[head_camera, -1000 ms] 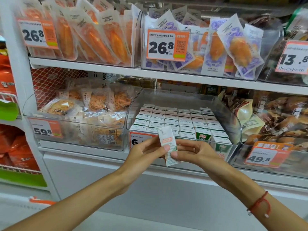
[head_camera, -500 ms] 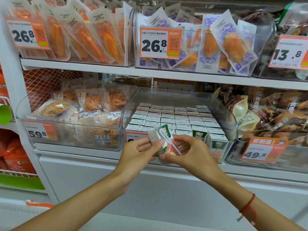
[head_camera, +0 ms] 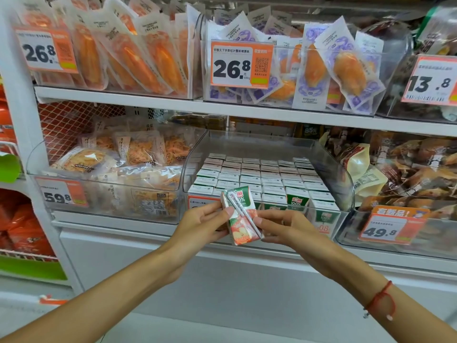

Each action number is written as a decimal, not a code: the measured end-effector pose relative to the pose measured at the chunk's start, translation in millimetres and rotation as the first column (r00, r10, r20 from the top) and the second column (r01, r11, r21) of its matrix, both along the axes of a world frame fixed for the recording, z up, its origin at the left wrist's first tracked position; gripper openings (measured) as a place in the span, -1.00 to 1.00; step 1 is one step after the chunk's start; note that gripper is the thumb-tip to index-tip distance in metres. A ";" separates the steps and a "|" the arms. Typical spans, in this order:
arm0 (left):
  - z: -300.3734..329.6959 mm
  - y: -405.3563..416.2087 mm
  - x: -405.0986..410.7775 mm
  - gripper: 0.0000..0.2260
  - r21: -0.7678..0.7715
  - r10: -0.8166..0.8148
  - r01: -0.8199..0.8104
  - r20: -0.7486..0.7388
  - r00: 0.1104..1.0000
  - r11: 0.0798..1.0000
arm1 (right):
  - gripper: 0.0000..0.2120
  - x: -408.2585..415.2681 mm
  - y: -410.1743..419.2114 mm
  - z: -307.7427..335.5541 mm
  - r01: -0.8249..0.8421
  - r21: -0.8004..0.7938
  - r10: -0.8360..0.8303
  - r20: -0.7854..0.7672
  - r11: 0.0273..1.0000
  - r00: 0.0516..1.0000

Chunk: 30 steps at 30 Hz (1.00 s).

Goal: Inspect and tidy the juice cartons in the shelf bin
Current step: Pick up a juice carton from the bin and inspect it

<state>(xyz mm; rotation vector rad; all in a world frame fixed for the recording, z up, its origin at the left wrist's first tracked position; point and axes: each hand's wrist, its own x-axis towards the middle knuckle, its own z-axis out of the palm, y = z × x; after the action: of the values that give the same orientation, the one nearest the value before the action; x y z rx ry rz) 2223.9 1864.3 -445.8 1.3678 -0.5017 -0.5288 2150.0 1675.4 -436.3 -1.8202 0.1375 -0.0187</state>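
A small green and orange juice carton [head_camera: 241,216] with a wrapped straw taped across its face is held in front of the shelf, tilted a little. My left hand [head_camera: 200,222] pinches its left side and my right hand [head_camera: 284,226] pinches its lower right corner. Behind it, a clear plastic shelf bin [head_camera: 329,169] holds several neat rows of the same juice cartons [head_camera: 259,177], standing upright with their white tops showing. Green fronts show on the front-row cartons at the right.
A clear bin of shredded snack packs [head_camera: 118,174] stands left of the carton bin, and a bin of brown snack bags [head_camera: 408,174] stands to the right. Orange price tags hang on the bin fronts. The upper shelf [head_camera: 197,105] carries packs in clear bins.
The carton has been turned in both hands: its white side faced me a second ago, and now its printed face with the straw does. The view has shifted slightly.
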 end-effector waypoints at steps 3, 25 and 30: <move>-0.3 -0.9 0.1 -0.75 0.008 0.070 -0.071 0.031 0.997 0.997 | -0.78 0.9 2.9 1.9 0.074 0.028 -0.075 0.036 0.997 0.997; 14.2 11.6 -4.1 -0.47 0.016 0.139 -0.176 0.543 0.828 0.984 | -0.72 -9.9 22.7 14.7 0.035 0.083 -0.052 0.216 0.996 0.975; 10.2 7.2 -7.9 -0.43 0.003 0.202 -0.266 0.642 0.740 0.964 | -0.70 -10.8 24.1 14.4 0.072 0.039 -0.080 0.285 0.997 0.955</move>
<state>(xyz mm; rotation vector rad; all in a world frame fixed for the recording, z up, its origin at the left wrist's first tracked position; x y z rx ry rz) 2216.0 1871.5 -435.6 1.6719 -0.8462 0.1525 2139.3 1699.5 -421.9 -1.7624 0.0018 -0.3321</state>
